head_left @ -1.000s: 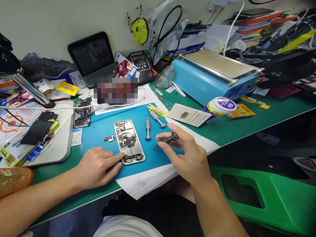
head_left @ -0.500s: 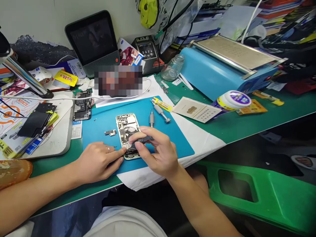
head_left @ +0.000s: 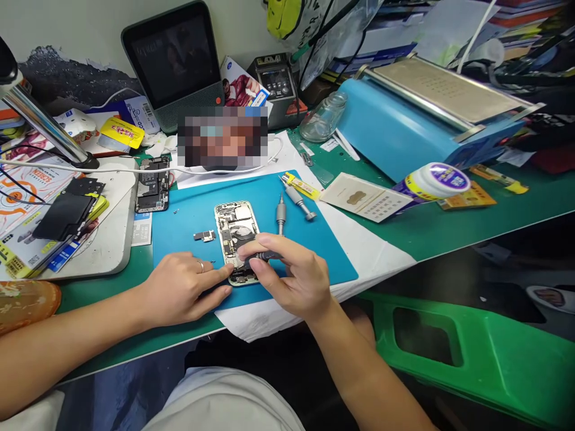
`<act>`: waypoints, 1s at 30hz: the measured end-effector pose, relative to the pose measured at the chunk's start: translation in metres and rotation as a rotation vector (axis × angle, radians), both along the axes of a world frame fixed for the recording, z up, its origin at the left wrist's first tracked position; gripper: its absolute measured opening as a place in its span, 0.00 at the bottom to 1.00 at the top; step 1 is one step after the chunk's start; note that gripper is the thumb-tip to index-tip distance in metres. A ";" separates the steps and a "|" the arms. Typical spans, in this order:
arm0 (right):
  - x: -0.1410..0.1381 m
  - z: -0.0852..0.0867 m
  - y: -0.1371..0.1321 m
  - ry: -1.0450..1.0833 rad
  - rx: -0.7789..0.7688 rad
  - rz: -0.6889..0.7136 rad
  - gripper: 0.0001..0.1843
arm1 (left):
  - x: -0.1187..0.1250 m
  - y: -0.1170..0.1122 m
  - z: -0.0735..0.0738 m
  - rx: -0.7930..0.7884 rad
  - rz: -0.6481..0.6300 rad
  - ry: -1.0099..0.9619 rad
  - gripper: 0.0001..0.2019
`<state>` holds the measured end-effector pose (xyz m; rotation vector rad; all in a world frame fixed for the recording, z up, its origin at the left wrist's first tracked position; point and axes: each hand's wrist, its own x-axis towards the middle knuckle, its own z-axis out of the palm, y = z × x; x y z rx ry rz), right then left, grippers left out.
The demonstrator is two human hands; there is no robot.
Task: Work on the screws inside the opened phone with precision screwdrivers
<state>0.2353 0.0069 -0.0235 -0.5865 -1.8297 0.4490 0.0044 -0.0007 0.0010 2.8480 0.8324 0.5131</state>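
An opened phone [head_left: 231, 230] lies on the blue mat [head_left: 179, 206], its inner boards and round coil showing. My left hand [head_left: 179, 284] rests beside it, with the index fingertip on its lower left edge and the thumb apart; nothing shows between those fingers. Over the phone's lower right part, my right hand [head_left: 294, 272] pinches a dark screwdriver [head_left: 265, 256]. Its tip is hidden by my fingers. Just left of the phone sits a small loose phone part [head_left: 205, 236]. Two grey screwdrivers, one upright-looking [head_left: 281, 215] and one slanted [head_left: 299, 202], are beyond my right hand.
Another phone assembly [head_left: 153, 185] lies at the mat's upper left. A white cable [head_left: 112, 170] crosses behind the mat. Papers and dark parts crowd a white plate [head_left: 121, 251]. To the right are a white tub [head_left: 438, 181], a card [head_left: 359, 197] and a blue machine [head_left: 395, 131].
The camera view has shifted slightly. My left thumb has spread away from the index finger, which still touches the phone. My right hand keeps its pinch on the dark screwdriver over the phone.
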 end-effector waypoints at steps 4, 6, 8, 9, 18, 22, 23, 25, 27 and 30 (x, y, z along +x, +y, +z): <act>-0.001 -0.001 0.001 0.007 0.022 0.013 0.34 | -0.001 0.000 -0.001 -0.009 0.003 0.000 0.17; -0.002 -0.001 0.002 0.017 0.032 0.022 0.34 | -0.001 0.000 -0.001 -0.007 0.004 -0.001 0.17; -0.001 -0.002 0.002 0.018 0.027 0.022 0.35 | -0.001 -0.001 -0.001 -0.003 0.000 0.002 0.17; -0.001 -0.002 0.002 0.015 0.030 0.027 0.35 | -0.002 -0.001 -0.001 -0.001 -0.003 0.003 0.17; -0.005 0.004 0.006 -0.056 0.159 0.051 0.32 | -0.001 0.000 -0.001 -0.020 -0.003 -0.008 0.16; -0.010 0.007 0.008 -0.113 0.197 0.026 0.25 | 0.000 0.000 0.000 -0.037 0.014 -0.021 0.16; -0.010 0.008 0.009 -0.117 0.198 0.019 0.25 | 0.000 0.000 0.000 -0.036 0.015 -0.021 0.16; -0.011 0.008 0.009 -0.111 0.195 0.019 0.26 | 0.000 0.000 0.001 -0.037 0.009 -0.016 0.16; -0.010 0.008 0.008 -0.093 0.182 0.038 0.26 | 0.000 0.000 0.001 -0.040 0.002 -0.014 0.16; -0.010 0.008 0.007 -0.070 0.174 0.054 0.27 | -0.001 -0.001 0.001 -0.049 0.005 -0.007 0.15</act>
